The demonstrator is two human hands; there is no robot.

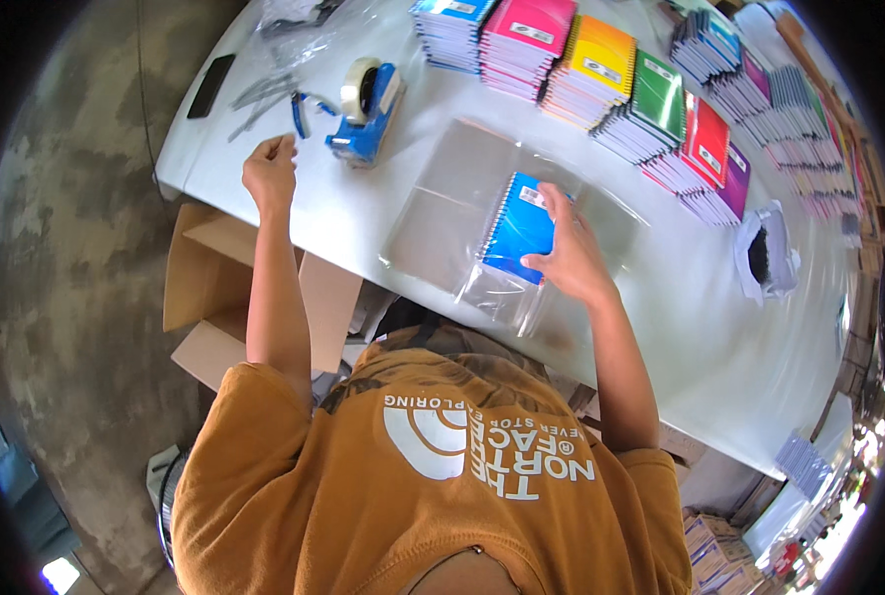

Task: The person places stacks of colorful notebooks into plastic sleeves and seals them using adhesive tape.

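Note:
A blue spiral notebook [518,233] lies on clear plastic sheets [442,203] spread near the table's front edge. My right hand [573,253] grips its right side, thumb at the lower corner and fingers over the upper one. At the left, my left hand [270,171] hovers near the table's edge with its fingers pinched together; whatever they hold, if anything, is too small to make out. Just beyond it are blue-handled snips [301,114] and a blue tape dispenser [363,134] carrying a roll of clear tape [357,89].
Stacks of coloured notebooks line the far side, including pink [530,30], yellow [591,67] and green [658,94]. More notebook piles [795,129] stand farther right, behind a white bag [775,253]. A black phone [211,86] lies at the left; an open cardboard box [199,268] sits below.

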